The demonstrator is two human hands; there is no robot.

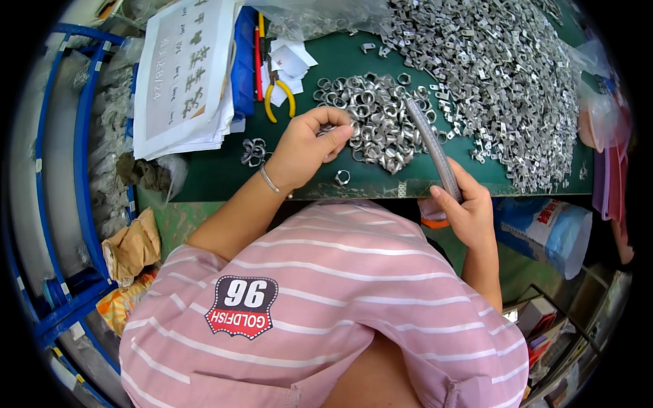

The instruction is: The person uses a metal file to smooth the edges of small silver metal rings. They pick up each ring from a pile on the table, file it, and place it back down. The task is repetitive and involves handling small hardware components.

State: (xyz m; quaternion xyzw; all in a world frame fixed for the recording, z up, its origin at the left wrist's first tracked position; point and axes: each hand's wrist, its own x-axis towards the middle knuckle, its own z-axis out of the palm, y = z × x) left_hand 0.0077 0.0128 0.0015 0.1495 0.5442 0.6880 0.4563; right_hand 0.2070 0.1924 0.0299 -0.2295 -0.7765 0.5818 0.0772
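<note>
My right hand is closed round the lower end of a long grey ruler with fine marks along it. The ruler's far end slants up over a heap of shiny metal rings on the green table. At the heap's left side, my left hand is closed, thumb and forefinger pinched together. Shiny metal shows by its fingers, but what they hold is too hidden to tell. A single ring lies near the table's front edge. Left of my left wrist sits a small cluster of rings.
Small metal brackets cover the table's right side in a large heap. Yellow-handled pliers, a red pen-like tool, a blue bin and paper sheets lie at the left. Blue shelving stands beyond.
</note>
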